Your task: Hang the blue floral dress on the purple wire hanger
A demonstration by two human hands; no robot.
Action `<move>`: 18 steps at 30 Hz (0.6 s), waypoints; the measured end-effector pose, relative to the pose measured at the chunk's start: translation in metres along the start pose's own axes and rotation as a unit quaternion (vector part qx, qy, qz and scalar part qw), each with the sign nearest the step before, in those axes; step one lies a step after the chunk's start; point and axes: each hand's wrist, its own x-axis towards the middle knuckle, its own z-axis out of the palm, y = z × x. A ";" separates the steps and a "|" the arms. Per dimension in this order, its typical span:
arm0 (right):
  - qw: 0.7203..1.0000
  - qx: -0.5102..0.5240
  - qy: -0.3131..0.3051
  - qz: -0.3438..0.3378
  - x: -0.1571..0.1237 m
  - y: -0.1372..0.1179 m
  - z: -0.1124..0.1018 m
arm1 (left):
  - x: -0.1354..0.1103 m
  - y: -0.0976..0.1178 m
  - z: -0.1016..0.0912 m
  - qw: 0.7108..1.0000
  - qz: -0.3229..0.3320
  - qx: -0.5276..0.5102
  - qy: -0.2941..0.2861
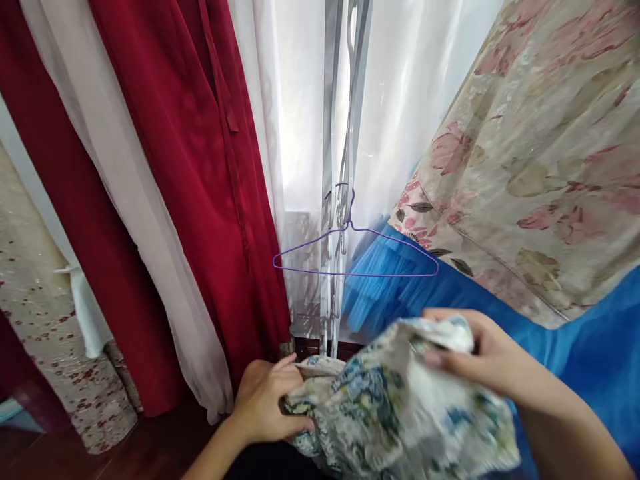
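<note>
A crumpled floral garment [370,393], pale with blue and green flowers, is held between my two hands near the bottom of the view. My left hand [273,400] grips its left edge, the thumb bent over the cloth. At the upper right, my right hand [465,347] pinches a fold of it; the cloth there is somewhat blurred. What kind of garment it is, I cannot tell. Beyond my hands, a purple wire hanger [355,273] hangs bare in front of a shiny metal stand [327,133].
Long red garments [195,167] and pale cloth [125,153] hang on the left. To the right are a beige floral dress [560,173] and blue tulle [375,280]. White curtains [410,87] cover the back. Dark floor [165,447] shows at the lower left.
</note>
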 end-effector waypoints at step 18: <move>0.954 -0.267 0.131 -0.035 0.147 0.069 0.015 | 0.095 -0.035 -0.170 0.955 -0.056 0.247 0.151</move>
